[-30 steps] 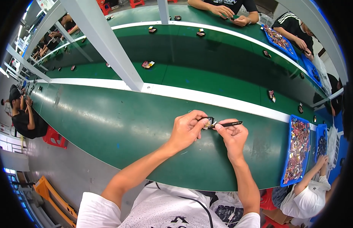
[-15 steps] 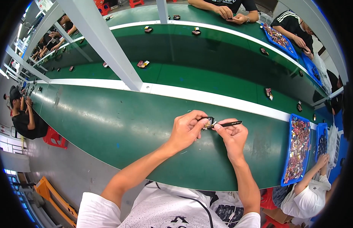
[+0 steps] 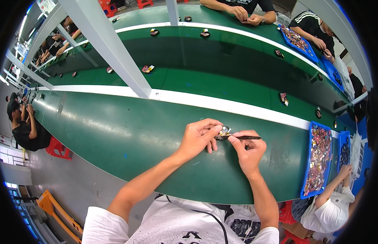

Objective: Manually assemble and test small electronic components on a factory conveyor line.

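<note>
My left hand (image 3: 198,139) pinches a small dark electronic part (image 3: 224,130) with a pale, shiny face between thumb and fingers, just above the green worktop. The part's finer details are too small to make out. In my right hand (image 3: 249,153) is a slim black tool that looks like tweezers (image 3: 251,138), gripped between thumb and fingers. Its tip meets the lower right of the part, and its other end points right, past my fingers. Both hands are close together, with my left fingers covering some of the part.
Beyond a white rail (image 3: 205,101), a green conveyor belt (image 3: 221,83) carries several small parts. A grey post (image 3: 111,49) rises at left. To the right lies a blue tray (image 3: 318,158) of small colourful pieces, near a co-worker's arm (image 3: 333,179). Other people sit across the belt.
The tool in my right hand has turned and sits slightly lower, its tip against the part's lower side. My left fingers have shifted and spread a little below. Parts on the belt have moved left.
</note>
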Demonstrator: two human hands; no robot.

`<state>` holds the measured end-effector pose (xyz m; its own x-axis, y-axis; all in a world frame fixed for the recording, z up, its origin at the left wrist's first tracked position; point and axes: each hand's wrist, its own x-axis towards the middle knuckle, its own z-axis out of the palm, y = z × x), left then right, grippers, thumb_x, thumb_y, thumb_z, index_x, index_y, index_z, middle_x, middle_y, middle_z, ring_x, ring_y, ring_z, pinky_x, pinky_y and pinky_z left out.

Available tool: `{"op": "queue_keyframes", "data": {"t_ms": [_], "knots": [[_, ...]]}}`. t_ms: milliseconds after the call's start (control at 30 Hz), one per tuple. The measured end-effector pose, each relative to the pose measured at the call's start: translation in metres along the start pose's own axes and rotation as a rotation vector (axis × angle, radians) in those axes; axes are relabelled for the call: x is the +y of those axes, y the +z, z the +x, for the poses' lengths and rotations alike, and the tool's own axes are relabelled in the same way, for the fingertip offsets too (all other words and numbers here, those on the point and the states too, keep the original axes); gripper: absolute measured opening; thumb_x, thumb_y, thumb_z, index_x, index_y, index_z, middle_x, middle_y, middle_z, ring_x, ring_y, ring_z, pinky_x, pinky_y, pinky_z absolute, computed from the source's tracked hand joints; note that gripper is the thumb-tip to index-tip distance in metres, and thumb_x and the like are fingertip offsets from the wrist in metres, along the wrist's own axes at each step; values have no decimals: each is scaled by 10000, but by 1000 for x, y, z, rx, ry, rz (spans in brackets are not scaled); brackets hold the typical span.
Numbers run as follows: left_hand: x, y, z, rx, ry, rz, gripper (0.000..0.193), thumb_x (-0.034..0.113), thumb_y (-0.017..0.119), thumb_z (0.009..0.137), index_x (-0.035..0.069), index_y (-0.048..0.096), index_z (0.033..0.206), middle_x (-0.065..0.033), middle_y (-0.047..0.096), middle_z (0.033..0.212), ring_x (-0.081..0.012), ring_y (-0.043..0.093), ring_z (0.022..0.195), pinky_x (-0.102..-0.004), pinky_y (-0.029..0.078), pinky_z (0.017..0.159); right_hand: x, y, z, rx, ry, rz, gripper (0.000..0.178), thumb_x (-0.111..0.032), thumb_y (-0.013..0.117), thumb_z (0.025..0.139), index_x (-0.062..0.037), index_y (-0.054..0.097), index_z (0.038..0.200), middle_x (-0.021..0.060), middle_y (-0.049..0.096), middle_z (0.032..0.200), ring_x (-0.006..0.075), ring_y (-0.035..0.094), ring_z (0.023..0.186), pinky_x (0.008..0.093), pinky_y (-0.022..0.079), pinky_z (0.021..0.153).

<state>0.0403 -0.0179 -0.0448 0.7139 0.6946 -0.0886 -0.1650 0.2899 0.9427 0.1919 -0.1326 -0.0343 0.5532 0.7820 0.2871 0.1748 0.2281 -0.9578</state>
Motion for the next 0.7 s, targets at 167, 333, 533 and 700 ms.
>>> {"op": "queue_keyframes", "data": {"t_ms": [167, 333, 533, 700], "knots": [[2, 2, -2, 2, -11, -28, 226, 80, 619, 1012, -92, 624, 1159, -140, 703, 942, -146, 672, 587, -241, 503, 439, -2, 4, -1, 35, -218, -198, 109, -5, 845, 792, -26, 760, 858, -30, 648, 639, 10, 387, 452, 213, 264, 440], [1, 2, -2, 16, 24, -9, 217, 57, 635, 997, -92, 626, 1155, -141, 704, 935, -143, 669, 583, -241, 504, 442, -2, 2, 0, 21, -220, -198, 109, -1, 844, 789, -23, 759, 854, -17, 692, 683, 13, 394, 451, 209, 264, 439], [2, -1, -1, -2, 39, 36, 217, 55, 627, 1004, -94, 627, 1162, -156, 708, 930, -156, 671, 578, -254, 528, 450, -1, 0, 0, -3, -226, -199, 111, 3, 841, 784, -33, 762, 853, -9, 719, 717, 14, 398, 444, 208, 276, 437], [3, -1, -2, -12, 24, 25, 221, 57, 625, 1006, -95, 629, 1168, -159, 711, 932, -156, 671, 578, -254, 531, 453, -4, 0, 1, -21, -241, -216, 111, 3, 840, 783, -43, 764, 850, 12, 751, 766, 19, 421, 439, 205, 295, 436]]}}
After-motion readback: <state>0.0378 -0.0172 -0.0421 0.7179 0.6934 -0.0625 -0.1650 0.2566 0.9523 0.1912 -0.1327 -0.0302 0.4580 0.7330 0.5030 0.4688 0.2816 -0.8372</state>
